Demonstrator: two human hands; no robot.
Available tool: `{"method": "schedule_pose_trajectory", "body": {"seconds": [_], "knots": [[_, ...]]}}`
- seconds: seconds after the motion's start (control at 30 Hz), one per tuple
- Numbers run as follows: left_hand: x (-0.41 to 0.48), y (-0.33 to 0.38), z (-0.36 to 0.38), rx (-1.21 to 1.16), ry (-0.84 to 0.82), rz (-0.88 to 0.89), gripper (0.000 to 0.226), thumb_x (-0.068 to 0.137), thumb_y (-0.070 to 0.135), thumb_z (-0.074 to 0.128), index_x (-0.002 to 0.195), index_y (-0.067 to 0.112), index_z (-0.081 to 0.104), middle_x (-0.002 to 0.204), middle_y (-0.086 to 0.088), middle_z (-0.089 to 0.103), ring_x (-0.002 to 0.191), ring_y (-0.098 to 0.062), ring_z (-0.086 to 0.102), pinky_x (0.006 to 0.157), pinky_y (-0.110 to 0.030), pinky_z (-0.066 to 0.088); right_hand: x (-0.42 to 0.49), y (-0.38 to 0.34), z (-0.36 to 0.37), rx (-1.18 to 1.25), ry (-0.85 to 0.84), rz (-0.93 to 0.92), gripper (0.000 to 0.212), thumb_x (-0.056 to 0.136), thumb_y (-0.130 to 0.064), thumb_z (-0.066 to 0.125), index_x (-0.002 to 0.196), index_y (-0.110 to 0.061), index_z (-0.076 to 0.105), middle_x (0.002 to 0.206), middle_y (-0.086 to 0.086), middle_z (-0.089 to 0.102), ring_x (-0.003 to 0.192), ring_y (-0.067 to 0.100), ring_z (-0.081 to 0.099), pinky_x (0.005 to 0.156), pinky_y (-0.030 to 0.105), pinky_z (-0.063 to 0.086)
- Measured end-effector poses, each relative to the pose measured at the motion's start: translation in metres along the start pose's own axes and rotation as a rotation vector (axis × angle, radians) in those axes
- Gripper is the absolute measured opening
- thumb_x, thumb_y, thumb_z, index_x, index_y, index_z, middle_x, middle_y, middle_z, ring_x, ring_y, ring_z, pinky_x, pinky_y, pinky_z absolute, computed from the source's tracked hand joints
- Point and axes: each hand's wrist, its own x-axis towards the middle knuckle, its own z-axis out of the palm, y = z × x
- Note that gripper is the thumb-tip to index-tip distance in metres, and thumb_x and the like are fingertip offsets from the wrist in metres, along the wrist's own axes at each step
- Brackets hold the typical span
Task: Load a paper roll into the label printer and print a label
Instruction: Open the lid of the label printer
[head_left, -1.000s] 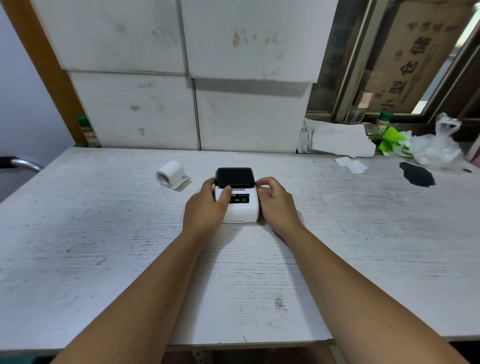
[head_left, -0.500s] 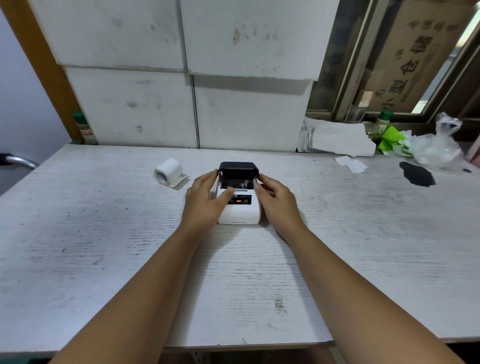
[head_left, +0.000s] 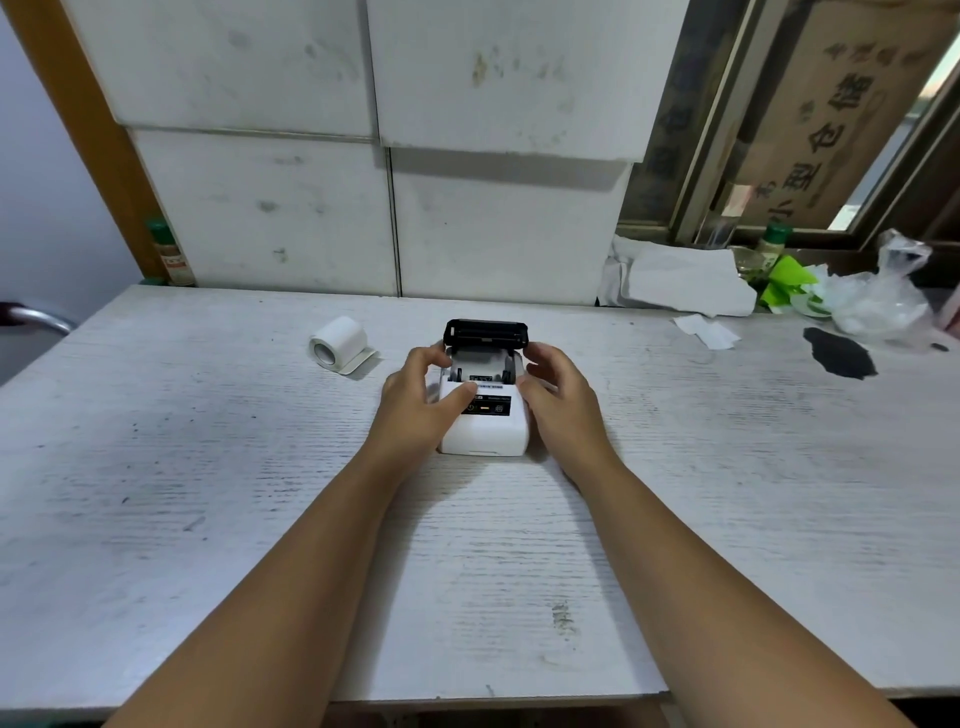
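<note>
Here I see the label printer (head_left: 485, 415) sitting on the white wood-grain table (head_left: 208, 519), a little past the middle toward the far edge, with my two forearms reaching in from the near edge to either side of it. It is a small white box with rounded corners and a black panel across its top face carrying a few small marks, one of them orange. Its black lid (head_left: 487, 333) is tipped up and back at the far end, standing nearly upright, so the roll bay behind the panel lies open; I can make out pale walls and two dark side guides inside, and I cannot tell more of what is in there. My left hand (head_left: 421, 410) lies against the printer's left side, thumb laid over the top just by the black panel, fingers curled toward the lid's left corner. My right hand (head_left: 558, 397) is at the right side with the fingers loosely spread and curved; whether they press the casing or sit just off it I cannot tell. The paper roll (head_left: 338, 344) lies on its side to the left of the printer, nearer the far edge, apart from both hands, plain white, its hollow core facing me, a short tail of paper flat beside it.
</note>
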Motion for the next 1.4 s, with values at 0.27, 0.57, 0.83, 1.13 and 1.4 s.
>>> {"method": "schedule_pose_trajectory", "body": {"seconds": [0.27, 0.57, 0.83, 1.13, 1.4], "knots": [[0.008, -0.008, 0.001, 0.168, 0.021, 0.068, 0.053, 0.090, 0.030, 0.056, 0.140, 0.034, 0.039, 0.146, 0.014, 0.041, 0.136, -0.015, 0.031, 0.104, -0.025, 0.026, 0.001, 0.001, -0.001, -0.003, -0.040, 0.011, 0.024, 0.089, -0.018, 0.051, 0.110, -0.028, 0.055, 0.109, -0.007, 0.064, 0.100, 0.014, 0.062, 0.081, 0.031, 0.051], [0.007, -0.007, 0.000, 0.155, -0.016, 0.038, 0.053, 0.090, 0.035, 0.055, 0.140, 0.034, 0.040, 0.141, 0.016, 0.042, 0.132, -0.013, 0.034, 0.110, -0.035, 0.031, 0.011, 0.003, 0.001, 0.043, -0.157, 0.054, 0.064, 0.082, -0.018, 0.040, 0.142, -0.041, 0.036, 0.140, 0.000, 0.050, 0.118, 0.018, 0.057, 0.098, 0.036, 0.048], [0.009, -0.007, 0.003, 0.156, -0.013, 0.111, 0.034, 0.091, 0.028, 0.057, 0.125, 0.024, 0.059, 0.140, 0.014, 0.045, 0.120, 0.000, 0.042, 0.096, -0.019, 0.031, 0.012, 0.007, 0.004, -0.070, -0.099, 0.013, 0.062, 0.085, -0.032, 0.054, 0.144, -0.034, 0.035, 0.147, -0.006, 0.043, 0.130, 0.011, 0.047, 0.107, 0.035, 0.041], [0.006, -0.008, 0.003, 0.280, -0.075, 0.147, 0.029, 0.087, 0.039, 0.055, 0.113, 0.025, 0.056, 0.144, 0.010, 0.038, 0.125, -0.011, 0.043, 0.102, -0.038, 0.040, 0.012, 0.010, 0.003, -0.102, 0.108, -0.078, 0.012, 0.089, -0.017, 0.058, 0.087, -0.022, 0.069, 0.110, -0.004, 0.054, 0.105, 0.015, 0.060, 0.085, 0.017, 0.045], [0.005, -0.002, 0.003, 0.247, -0.065, 0.190, 0.038, 0.076, 0.056, 0.046, 0.085, 0.021, 0.059, 0.109, 0.011, 0.052, 0.102, -0.015, 0.053, 0.096, -0.031, 0.040, 0.020, -0.032, 0.006, -0.600, -0.204, -0.251, 0.021, 0.085, -0.016, 0.058, 0.091, -0.025, 0.075, 0.093, -0.005, 0.072, 0.086, 0.012, 0.057, 0.075, 0.026, 0.045]]}}
